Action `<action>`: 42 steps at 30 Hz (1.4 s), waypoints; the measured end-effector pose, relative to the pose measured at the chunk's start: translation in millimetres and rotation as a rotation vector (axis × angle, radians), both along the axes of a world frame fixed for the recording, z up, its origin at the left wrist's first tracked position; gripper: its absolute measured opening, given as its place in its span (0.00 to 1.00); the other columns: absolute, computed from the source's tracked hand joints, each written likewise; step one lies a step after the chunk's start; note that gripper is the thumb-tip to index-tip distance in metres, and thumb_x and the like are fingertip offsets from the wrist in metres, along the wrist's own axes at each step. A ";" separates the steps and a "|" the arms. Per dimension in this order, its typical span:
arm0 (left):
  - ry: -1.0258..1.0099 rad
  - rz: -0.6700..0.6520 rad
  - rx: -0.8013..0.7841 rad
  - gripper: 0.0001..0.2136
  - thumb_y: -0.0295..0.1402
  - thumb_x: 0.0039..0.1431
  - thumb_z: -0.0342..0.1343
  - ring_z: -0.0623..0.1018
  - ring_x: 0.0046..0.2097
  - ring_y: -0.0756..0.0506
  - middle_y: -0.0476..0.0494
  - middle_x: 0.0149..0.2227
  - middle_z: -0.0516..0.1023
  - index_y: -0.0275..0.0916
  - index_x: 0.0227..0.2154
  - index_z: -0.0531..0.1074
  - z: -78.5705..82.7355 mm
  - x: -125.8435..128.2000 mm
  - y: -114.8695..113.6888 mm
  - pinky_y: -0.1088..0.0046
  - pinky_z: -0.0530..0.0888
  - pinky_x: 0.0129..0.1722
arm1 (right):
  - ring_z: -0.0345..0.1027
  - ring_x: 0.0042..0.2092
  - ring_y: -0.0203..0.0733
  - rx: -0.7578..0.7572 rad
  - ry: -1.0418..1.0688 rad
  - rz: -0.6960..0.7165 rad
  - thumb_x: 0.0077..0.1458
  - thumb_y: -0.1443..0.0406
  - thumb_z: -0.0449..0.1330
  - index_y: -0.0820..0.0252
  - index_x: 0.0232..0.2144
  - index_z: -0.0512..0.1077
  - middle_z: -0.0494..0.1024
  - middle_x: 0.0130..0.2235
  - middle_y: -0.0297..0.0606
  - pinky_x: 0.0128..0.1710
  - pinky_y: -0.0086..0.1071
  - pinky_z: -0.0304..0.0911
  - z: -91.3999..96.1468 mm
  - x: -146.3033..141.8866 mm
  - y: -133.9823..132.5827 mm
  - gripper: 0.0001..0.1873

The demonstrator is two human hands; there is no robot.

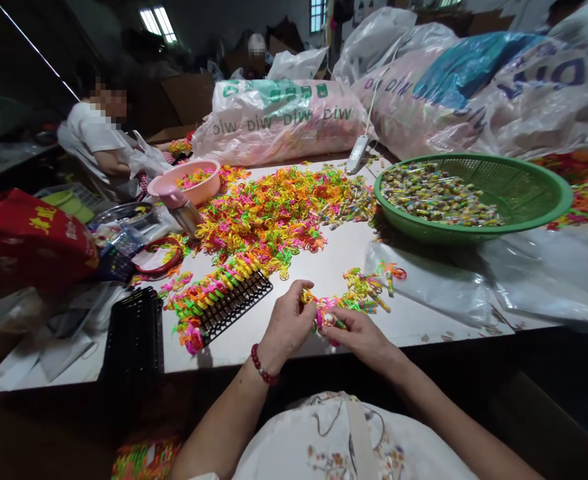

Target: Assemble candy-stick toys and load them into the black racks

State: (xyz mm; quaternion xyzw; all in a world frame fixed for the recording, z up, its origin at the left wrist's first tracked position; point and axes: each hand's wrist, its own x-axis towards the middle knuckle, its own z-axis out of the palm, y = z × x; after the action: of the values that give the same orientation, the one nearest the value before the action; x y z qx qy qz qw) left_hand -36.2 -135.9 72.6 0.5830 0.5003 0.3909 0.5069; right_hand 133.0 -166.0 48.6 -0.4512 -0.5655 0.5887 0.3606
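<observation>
Near the table's front edge, my left hand point(293, 321) has its fingers curled around a small pink plastic piece point(320, 319). My right hand point(357, 333) meets it there, thumb and fingers pinched on a small colourful stick-like piece point(341, 324). Just beyond both hands lies a small heap of yellow, green and pink plastic pieces and short patterned sticks point(367, 291). To the left is a black slotted rack point(239, 305), with rows of bright plastic pieces point(209, 291) along its far side. The exact shape of what I hold is partly hidden by my fingers.
A large pile of colourful plastic pieces point(274, 207) covers the middle. A green basket point(534, 193) of patterned sticks stands right, a pink bowl point(209, 190) left. Black racks point(133, 333) and a red bag point(39, 240) lie left. A person point(97, 143) sits beyond; stuffed sacks point(284, 123) line the back.
</observation>
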 end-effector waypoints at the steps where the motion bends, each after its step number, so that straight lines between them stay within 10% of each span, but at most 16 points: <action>1: -0.008 -0.027 0.015 0.13 0.32 0.55 0.57 0.67 0.25 0.52 0.51 0.25 0.69 0.42 0.44 0.72 1.3 -1.5 0.4 0.78 0.61 0.23 | 0.63 0.31 0.36 0.072 -0.070 -0.023 0.55 0.59 0.60 0.60 0.33 0.75 0.72 0.30 0.32 0.31 0.28 0.58 2.6 0.5 -0.6 0.10; 8: -0.305 -0.271 -0.076 0.13 0.36 0.56 0.59 0.68 0.30 0.53 0.48 0.34 0.69 0.41 0.45 0.70 7.2 -12.4 6.7 0.78 0.66 0.30 | 0.63 0.29 0.36 0.294 -0.328 -0.043 0.55 0.65 0.56 0.58 0.32 0.74 0.74 0.29 0.32 0.29 0.28 0.55 22.9 3.9 -5.7 0.07; 23: -0.704 -0.177 -0.320 0.17 0.33 0.50 0.65 0.70 0.28 0.54 0.50 0.31 0.73 0.42 0.43 0.70 -18.8 -5.8 9.0 0.79 0.68 0.31 | 0.58 0.27 0.34 0.111 -0.249 -0.046 0.55 0.59 0.58 0.60 0.27 0.72 0.67 0.24 0.29 0.27 0.27 0.52 34.0 -2.1 -9.8 0.10; 31: -0.599 -0.020 -0.061 0.14 0.32 0.50 0.65 0.73 0.35 0.53 0.49 0.36 0.73 0.43 0.40 0.72 -28.3 1.9 5.3 0.79 0.69 0.36 | 0.60 0.27 0.34 0.165 -0.230 -0.079 0.56 0.60 0.58 0.58 0.30 0.74 0.70 0.25 0.30 0.26 0.26 0.55 36.3 -5.2 -12.3 0.09; 42: -0.510 -0.185 0.333 0.08 0.29 0.55 0.61 0.74 0.39 0.48 0.45 0.37 0.73 0.40 0.38 0.71 -39.2 -4.2 9.7 0.71 0.72 0.39 | 0.63 0.29 0.35 0.218 -0.216 -0.117 0.57 0.60 0.58 0.60 0.34 0.74 0.73 0.29 0.33 0.27 0.25 0.58 38.9 -0.9 -13.2 0.10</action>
State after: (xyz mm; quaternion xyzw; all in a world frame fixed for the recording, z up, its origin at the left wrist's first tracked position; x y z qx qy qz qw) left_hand -40.4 -126.2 33.5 0.5843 0.2309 0.5533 0.5469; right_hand 132.2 -179.3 87.5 -0.5024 -0.6343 0.4498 0.3781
